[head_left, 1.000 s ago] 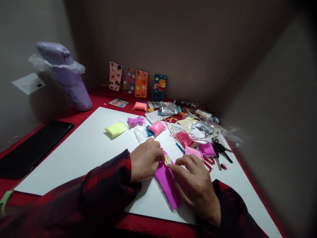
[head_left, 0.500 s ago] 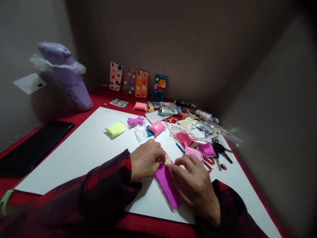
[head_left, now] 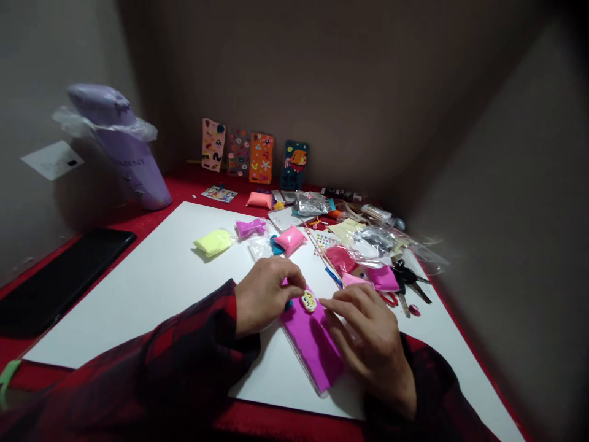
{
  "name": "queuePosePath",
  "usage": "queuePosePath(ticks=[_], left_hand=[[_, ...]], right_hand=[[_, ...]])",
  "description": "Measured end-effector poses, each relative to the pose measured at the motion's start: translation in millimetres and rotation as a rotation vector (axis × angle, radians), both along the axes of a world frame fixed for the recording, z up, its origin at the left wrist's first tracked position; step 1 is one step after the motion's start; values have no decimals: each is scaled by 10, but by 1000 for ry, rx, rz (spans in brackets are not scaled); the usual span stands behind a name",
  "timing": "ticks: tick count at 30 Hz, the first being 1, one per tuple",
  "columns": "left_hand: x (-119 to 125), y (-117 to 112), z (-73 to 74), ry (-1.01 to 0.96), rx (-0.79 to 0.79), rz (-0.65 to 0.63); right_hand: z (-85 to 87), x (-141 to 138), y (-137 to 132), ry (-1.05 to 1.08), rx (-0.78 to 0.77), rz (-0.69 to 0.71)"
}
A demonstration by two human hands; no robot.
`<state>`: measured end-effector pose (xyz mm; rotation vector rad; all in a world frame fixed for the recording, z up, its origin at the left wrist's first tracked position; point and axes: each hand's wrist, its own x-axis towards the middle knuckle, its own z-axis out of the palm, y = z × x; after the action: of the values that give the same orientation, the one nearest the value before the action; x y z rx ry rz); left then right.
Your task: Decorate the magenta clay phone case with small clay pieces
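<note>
A phone case covered in bright magenta clay (head_left: 310, 350) lies aslant on the white board, its clear edge showing along the left side. On its upper part sits a small pale-yellow decorated piece (head_left: 308, 301) with dark specks. My left hand (head_left: 267, 294) rests over the case's upper left, thumb and forefinger closed together at the piece's edge; anything between them is too small to make out. A dark blue bit shows under that hand. My right hand (head_left: 368, 337) lies along the case's right side, fingers stretched and apart, forefinger tip just right of the piece.
Packets of yellow clay (head_left: 213, 243) and pink clay (head_left: 290, 239) lie beyond my hands. Scissors (head_left: 407, 272), keys and plastic bags crowd the right. Decorated phone cases (head_left: 261, 158) stand at the back. A black phone (head_left: 69, 276) and purple bottle (head_left: 133, 153) are left.
My hands have moved slightly apart, uncovering the pale-yellow piece. My right forefinger has drawn back to the right, and more of the magenta case shows.
</note>
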<state>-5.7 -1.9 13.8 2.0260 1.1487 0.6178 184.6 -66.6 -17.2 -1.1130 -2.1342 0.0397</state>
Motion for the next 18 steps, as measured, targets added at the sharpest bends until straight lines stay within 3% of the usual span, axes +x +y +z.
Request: queuePosePath(ticks=[3,7,14,18], left_hand=[[5,8,52,-129,-149,71],[12,6,37,-235,-212,44],[28,-11,-62,-402,-386,-33],[38,-44,-55,-494,-452,-51]], right_hand=[[177,-24,31,82,-27,13],[346,-126,78,127,-63,53],[73,-194,131,265,1,46],[26,-176,116,284,30,48]])
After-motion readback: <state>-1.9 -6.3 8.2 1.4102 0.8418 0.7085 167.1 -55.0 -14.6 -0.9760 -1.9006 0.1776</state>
